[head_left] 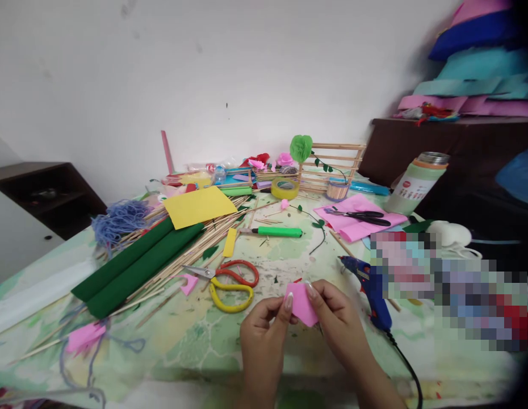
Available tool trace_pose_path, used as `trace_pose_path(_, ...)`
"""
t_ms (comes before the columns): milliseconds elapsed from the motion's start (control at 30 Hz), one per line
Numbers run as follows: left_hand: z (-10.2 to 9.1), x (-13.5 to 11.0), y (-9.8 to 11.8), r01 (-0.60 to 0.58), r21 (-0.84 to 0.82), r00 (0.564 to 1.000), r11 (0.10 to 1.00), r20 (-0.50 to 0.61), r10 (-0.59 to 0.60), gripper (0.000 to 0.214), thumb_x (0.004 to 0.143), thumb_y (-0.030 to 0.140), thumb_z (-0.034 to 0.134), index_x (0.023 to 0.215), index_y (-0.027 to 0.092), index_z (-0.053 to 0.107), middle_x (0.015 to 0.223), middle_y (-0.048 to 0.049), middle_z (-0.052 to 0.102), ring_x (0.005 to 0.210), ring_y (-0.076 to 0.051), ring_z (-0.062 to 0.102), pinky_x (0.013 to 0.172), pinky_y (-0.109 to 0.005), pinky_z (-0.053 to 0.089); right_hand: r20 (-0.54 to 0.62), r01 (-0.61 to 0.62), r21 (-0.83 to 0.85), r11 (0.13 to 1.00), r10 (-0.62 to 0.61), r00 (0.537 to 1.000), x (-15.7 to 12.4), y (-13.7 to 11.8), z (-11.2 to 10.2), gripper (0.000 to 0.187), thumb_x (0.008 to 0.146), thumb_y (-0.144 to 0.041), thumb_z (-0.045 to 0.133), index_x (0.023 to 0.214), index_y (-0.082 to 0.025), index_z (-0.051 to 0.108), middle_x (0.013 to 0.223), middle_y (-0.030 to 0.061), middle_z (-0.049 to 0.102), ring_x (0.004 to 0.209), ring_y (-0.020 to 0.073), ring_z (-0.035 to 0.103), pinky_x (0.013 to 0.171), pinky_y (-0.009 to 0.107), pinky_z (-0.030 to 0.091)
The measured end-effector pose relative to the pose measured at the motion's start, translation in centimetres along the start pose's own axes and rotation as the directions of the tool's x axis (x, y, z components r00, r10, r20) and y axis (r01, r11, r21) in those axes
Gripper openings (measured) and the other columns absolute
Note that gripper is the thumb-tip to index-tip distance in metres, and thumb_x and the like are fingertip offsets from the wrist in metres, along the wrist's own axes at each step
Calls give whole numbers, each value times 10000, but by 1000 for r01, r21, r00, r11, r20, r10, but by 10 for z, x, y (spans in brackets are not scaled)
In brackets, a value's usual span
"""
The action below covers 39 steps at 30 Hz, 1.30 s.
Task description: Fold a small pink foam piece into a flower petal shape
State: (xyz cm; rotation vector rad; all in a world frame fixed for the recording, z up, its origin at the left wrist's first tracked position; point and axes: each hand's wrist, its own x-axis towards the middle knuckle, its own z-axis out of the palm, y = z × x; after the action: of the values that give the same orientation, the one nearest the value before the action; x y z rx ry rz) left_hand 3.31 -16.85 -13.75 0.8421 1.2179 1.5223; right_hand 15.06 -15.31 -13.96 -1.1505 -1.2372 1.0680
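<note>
Between my two hands, low over the table's near side, is a small piece of pink paper (pixel 304 307). My left hand (pixel 267 324) pinches its left edge with thumb and fingers. On the other side my right hand (pixel 334 309) grips the upper right edge, thumb on top. The fingertips behind the paper are hidden. Scissors (pixel 233 284) with one red and one yellow handle lie left of my hands, blades pointing left. A blue glue gun (pixel 370 289) rests to the right of my right hand, its black cord running toward me.
Rolled dark green paper (pixel 140 270), thin wooden sticks (pixel 191 244) and blue yarn (pixel 121 221) spread over the left. A green-handled tool (pixel 279 232) lies ahead. Black scissors (pixel 364 217) rest on pink sheets (pixel 349 230). A bottle (pixel 419 182) stands right, and a stick rack (pixel 332 165) at the back.
</note>
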Motion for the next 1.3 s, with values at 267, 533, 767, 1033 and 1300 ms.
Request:
trace_pose_path(267, -10, 9, 8, 175, 25, 933, 984, 315, -174, 379, 614, 481, 827, 682, 127, 712, 535, -19, 643, 498, -115, 559, 524, -209, 443, 72, -43, -1, 999, 43, 996, 0, -4, -12, 436, 839, -541, 603, 614, -171, 551, 537, -29, 479, 502, 98, 407, 480, 221, 318)
trace_pose_path(533, -16, 13, 4, 208, 93, 905, 974, 359, -228, 349, 643, 439, 822, 611, 129, 663, 489, -6, 623, 475, -93, 536, 503, -183, 396, 88, -18, -103, 995, 27, 996, 4, 0, -11, 394, 867, -517, 569, 667, -177, 549, 578, -29, 480, 521, 99, 409, 472, 216, 308)
trace_pose_path(767, -34, 22, 9, 207, 161, 845, 965, 468, -259, 335, 643, 418, 827, 651, 127, 660, 551, -13, 646, 479, -104, 561, 489, -199, 437, 190, 55, -218, 974, -13, 982, 7, -7, -7, 400, 903, -501, 515, 648, -193, 509, 582, -29, 487, 546, 111, 438, 507, 221, 345)
trace_pose_path(1033, -82, 49, 34, -106, -310, 910, 945, -412, -33, 456, 377, 296, 935, 731, 125, 705, 643, 0, 726, 521, -85, 631, 554, -156, 525, 35, -5, -215, 977, 13, 999, 12, -29, 7, 338, 791, -498, 678, 669, -186, 634, 544, -6, 587, 527, 126, 500, 526, 238, 395)
trace_pose_path(1300, -62, 32, 23, -7, -191, 974, 982, -222, -36, 352, 561, 369, 875, 733, 113, 704, 536, 0, 662, 509, -103, 600, 527, -181, 496, 229, -5, -106, 994, 29, 973, 12, -18, 46, 398, 882, -538, 544, 952, -190, 726, 702, 35, 697, 570, 131, 554, 562, 235, 459)
